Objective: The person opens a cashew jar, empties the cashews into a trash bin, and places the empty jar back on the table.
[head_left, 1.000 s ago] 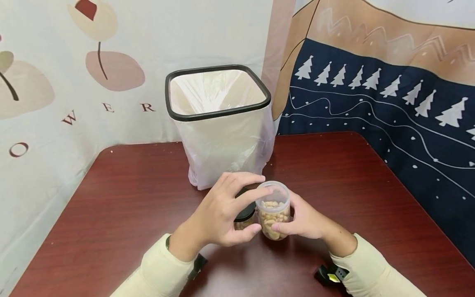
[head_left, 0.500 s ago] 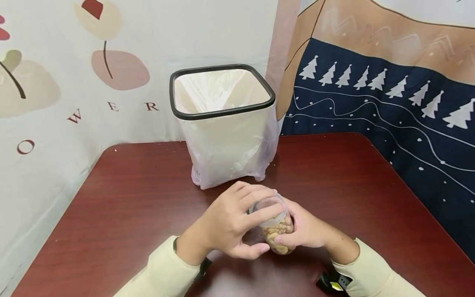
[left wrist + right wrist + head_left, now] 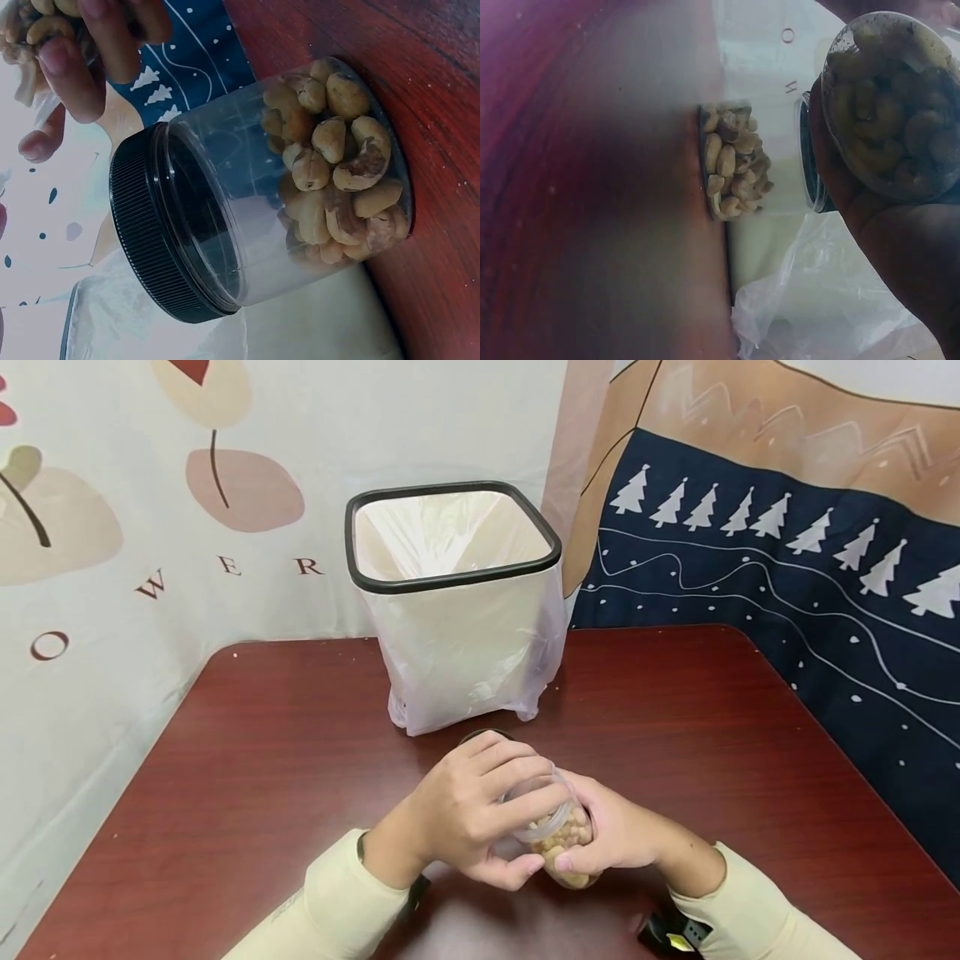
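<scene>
My right hand (image 3: 626, 827) holds a clear, lidless plastic jar (image 3: 573, 837) of pale nuts that look like cashews. The jar leans with its mouth toward my left hand (image 3: 468, 814). Fingers of the left hand lie across the mouth, loosely bent, and its thumb stands apart; their tips are partly hidden. A second clear jar (image 3: 259, 195) of cashews, capped by a black ribbed lid (image 3: 161, 225), stands on the table behind the left hand. In the head view only a sliver of its lid shows. The right wrist view shows the held jar's base (image 3: 889, 112).
A pale waste bin (image 3: 465, 639) with a black rim and a clear plastic liner stands on the dark red table (image 3: 285, 735), behind the jars. Printed cloths (image 3: 750, 552) hang behind the table. A small black device (image 3: 660, 931) sits under the right wrist.
The open jar has come nearer the person and tipped toward the left hand. The left hand has moved right and down, its fingers now over the jar's mouth.
</scene>
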A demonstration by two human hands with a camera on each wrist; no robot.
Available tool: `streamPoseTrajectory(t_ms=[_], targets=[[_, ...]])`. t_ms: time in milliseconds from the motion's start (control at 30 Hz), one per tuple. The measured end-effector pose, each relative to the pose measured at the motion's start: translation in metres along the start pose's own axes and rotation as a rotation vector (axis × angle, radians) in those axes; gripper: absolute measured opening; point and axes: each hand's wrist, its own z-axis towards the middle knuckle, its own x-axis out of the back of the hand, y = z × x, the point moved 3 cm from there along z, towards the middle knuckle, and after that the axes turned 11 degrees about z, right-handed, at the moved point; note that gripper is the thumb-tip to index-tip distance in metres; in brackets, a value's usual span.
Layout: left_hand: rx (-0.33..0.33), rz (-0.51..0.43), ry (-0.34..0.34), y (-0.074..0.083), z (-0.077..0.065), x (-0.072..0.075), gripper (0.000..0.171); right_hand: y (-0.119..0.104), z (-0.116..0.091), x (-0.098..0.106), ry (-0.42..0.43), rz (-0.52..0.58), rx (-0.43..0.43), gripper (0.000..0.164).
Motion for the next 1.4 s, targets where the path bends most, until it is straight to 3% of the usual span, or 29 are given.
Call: streamPoseTrajectory(t_ms=[333, 567, 733, 1133, 1400], targets=[[-0.016, -0.012, -0.003, 0.004, -0.005, -0.004, 0.048, 0.003, -0.004, -0.01, -0.06, 0.044, -0.067, 0.052], [-0.002, -0.025, -0.029, 0.006, -0.009, -0.008, 0.05, 0.007, -0.002, -0.009, -0.118, 0.102, -0.056, 0.052], [0.01, -0.039, -0.059, 0.008, -0.012, -0.011, 0.05, 0.01, -0.001, -0.009, -0.143, 0.067, -0.067, 0.047], [0.033, -0.079, -0.102, 0.01, -0.012, -0.017, 0.049, 0.006, -0.002, -0.008, -0.099, 0.02, -0.09, 0.04], [0.053, -0.082, -0.11, 0.008, -0.013, -0.018, 0.045, 0.004, -0.002, -0.013, -0.064, 0.178, -0.171, 0.039]])
